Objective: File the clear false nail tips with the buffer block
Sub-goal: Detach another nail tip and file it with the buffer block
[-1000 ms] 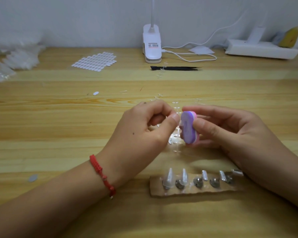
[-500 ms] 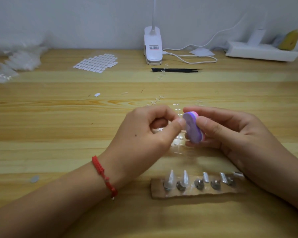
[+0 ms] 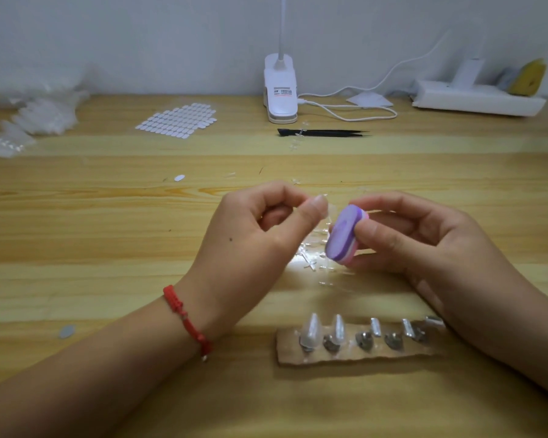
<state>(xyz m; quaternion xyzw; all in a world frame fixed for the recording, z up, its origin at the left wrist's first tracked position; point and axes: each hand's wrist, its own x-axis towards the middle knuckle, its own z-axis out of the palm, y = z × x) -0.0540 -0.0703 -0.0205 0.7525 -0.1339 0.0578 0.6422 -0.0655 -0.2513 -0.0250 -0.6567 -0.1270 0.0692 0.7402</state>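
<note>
My left hand [image 3: 250, 238] pinches a small clear false nail tip [image 3: 329, 210] between thumb and forefinger, just left of the buffer. My right hand [image 3: 424, 245] grips the purple and pink oval buffer block [image 3: 342, 235], its purple face turned toward the tip. A narrow gap separates tip and block. Below my hands lies a clear plastic frame with loose clear tips [image 3: 314, 257] on the wooden table [image 3: 108, 235]. Nearer me, a cardboard strip [image 3: 355, 355] carries metal stands, two of them topped with pearly nail tips [image 3: 310, 331].
At the back stand a white clip lamp [image 3: 280, 96] with its cable, black tweezers [image 3: 323, 132], a sheet of white adhesive tabs [image 3: 178, 121], bags of clear tips [image 3: 29, 121] at the left and a white power strip [image 3: 478, 99] at the right.
The buffer block has tilted and moved slightly away from the tip. My left thumb and forefinger have lifted a little, so the clear tip now shows beside the block.
</note>
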